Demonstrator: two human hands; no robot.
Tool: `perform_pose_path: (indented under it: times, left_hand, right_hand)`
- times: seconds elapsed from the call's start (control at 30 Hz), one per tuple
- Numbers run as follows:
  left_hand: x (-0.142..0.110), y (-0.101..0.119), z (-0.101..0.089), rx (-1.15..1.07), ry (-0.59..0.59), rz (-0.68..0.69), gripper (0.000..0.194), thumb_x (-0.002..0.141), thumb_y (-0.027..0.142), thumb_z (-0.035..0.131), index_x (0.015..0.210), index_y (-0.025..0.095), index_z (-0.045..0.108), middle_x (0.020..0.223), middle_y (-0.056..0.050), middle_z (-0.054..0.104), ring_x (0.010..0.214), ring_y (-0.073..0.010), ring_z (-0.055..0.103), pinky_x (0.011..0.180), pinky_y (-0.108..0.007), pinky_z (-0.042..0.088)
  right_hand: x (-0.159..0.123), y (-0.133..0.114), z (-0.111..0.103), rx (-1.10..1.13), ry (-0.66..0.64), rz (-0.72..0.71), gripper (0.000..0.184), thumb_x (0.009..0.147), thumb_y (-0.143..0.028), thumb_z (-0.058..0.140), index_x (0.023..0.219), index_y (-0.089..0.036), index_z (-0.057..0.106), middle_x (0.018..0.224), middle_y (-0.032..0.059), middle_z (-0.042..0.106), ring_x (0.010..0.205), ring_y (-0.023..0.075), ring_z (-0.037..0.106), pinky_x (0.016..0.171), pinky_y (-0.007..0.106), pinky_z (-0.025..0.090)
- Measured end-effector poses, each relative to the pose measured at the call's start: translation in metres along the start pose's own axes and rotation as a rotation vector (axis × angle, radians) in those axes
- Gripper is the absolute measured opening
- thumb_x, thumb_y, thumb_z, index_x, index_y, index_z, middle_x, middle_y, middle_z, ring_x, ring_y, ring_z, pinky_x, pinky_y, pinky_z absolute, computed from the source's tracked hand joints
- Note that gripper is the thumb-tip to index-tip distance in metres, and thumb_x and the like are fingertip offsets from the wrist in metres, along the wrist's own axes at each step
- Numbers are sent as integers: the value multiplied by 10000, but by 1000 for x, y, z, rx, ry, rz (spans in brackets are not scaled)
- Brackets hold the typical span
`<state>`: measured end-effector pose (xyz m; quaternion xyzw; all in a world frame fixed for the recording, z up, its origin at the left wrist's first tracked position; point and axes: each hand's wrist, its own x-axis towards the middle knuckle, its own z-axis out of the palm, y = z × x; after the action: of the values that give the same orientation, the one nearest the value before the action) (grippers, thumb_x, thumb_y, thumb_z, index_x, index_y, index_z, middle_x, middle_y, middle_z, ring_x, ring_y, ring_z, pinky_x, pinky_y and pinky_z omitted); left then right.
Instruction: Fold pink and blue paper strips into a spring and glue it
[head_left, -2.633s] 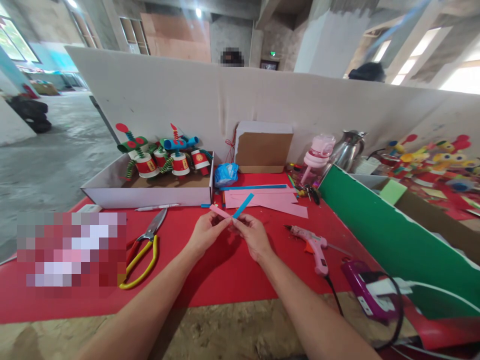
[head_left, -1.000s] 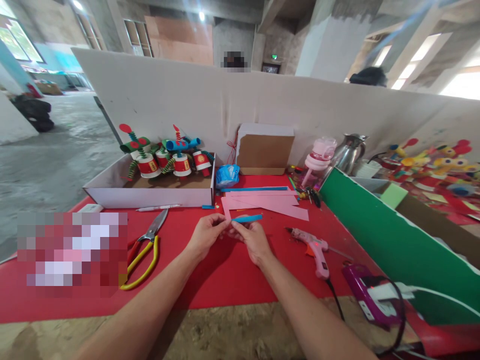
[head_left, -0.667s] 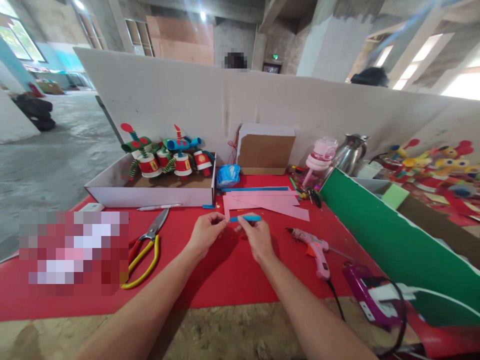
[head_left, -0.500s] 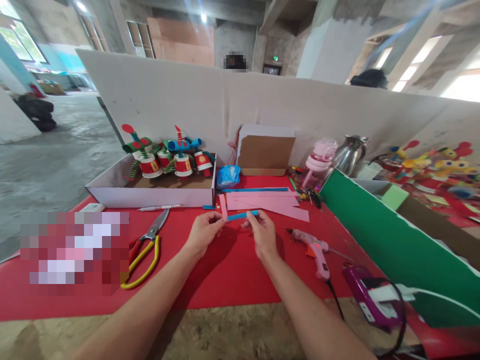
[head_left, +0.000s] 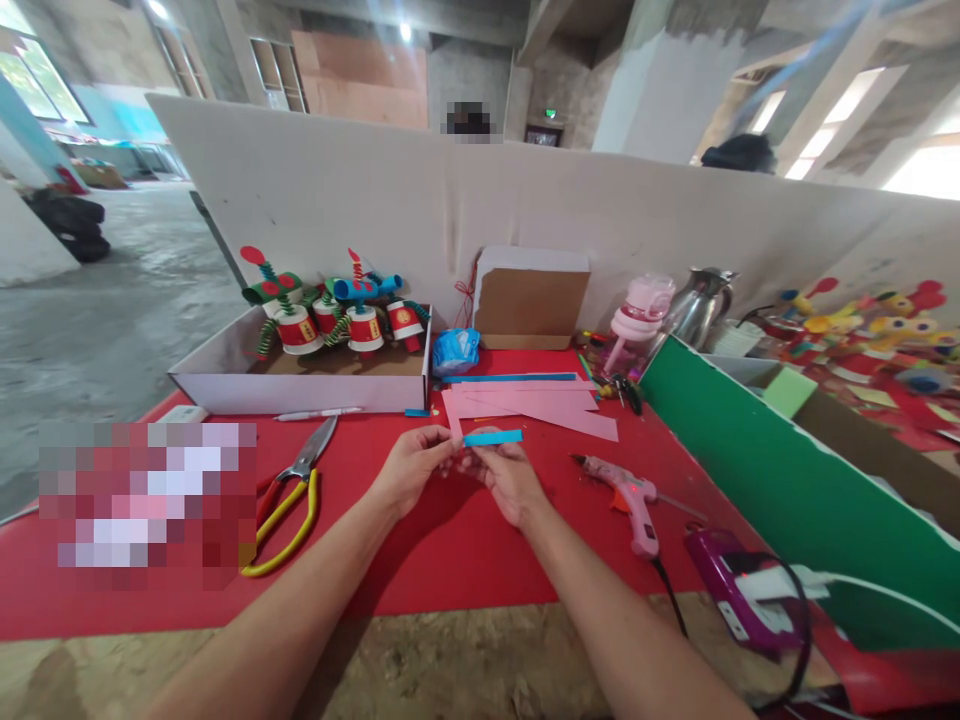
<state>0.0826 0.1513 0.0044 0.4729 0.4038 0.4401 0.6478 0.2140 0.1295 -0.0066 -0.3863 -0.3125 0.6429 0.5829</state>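
Observation:
Over the middle of the red table, my left hand [head_left: 412, 468] pinches the lower end of a narrow pink paper strip [head_left: 451, 412], which stands up from the fingers. A short blue paper strip [head_left: 493, 438] meets it there and points to the right. My right hand [head_left: 508, 478] is closed at the joint of the two strips, its thumb along the lower edge of the blue one. Both hands' fingertips come together here and partly hide one another. Several cut pink paper strips [head_left: 551, 408] lie just beyond, with a long blue strip [head_left: 510, 379] behind them.
Yellow- and red-handled scissors [head_left: 296, 490] lie left. A pink glue gun [head_left: 626, 495] lies right, its cord running past a purple power bank [head_left: 739, 590]. A white box [head_left: 300, 395] of paper-cup figures [head_left: 365, 328] stands back left; a green-sided box [head_left: 787, 500] borders the right.
My right hand has slid left along the blue strip, from its far end to the joint beside my left fingers. The blue strip's right end now sticks out free.

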Motion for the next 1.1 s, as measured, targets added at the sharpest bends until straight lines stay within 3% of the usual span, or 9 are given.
perform_pose_path:
  times: [0.23, 0.43, 0.67, 0.83, 1.1]
  left_hand:
    - [-1, 2, 0, 31, -22, 6, 337, 574, 430, 747, 638, 144, 580, 556, 11, 571, 469, -70, 449, 473, -209, 344]
    - [0, -1, -1, 0, 37, 22, 327, 554, 396, 766, 640, 154, 564, 531, 31, 548, 467, -72, 458, 469, -204, 349]
    - [1, -3, -3, -22, -22, 11, 303, 533, 351, 781, 641, 141, 590, 558, 13, 586, 478, -81, 486, 474, -212, 373]
    - [3, -5, -5, -13, -35, 13, 320, 556, 387, 776, 654, 137, 601, 576, 1, 599, 497, -90, 507, 482, -218, 390]
    - [2, -5, -5, -15, -25, 22, 263, 561, 333, 776, 683, 131, 660, 578, -6, 624, 491, -85, 504, 486, -215, 385]
  right_hand:
    - [-1, -2, 0, -29, -18, 17, 351, 530, -381, 812, 711, -196, 574, 603, -57, 590, 545, 81, 547, 603, 233, 497]
    - [-2, -1, 0, -59, -8, 17, 329, 547, -367, 807, 687, -188, 569, 604, -56, 580, 559, 81, 550, 613, 230, 498]
    - [-2, 0, -1, -61, 4, 18, 331, 542, -334, 810, 692, -188, 553, 628, -55, 601, 583, 87, 577, 658, 247, 514]
    - [1, 1, -2, -69, 33, 31, 347, 536, -321, 809, 774, -181, 599, 669, -35, 634, 586, 90, 589, 652, 250, 517]
    - [1, 2, -2, -98, 49, -13, 272, 562, -327, 785, 729, -173, 636, 620, -25, 641, 571, 96, 585, 654, 256, 514]
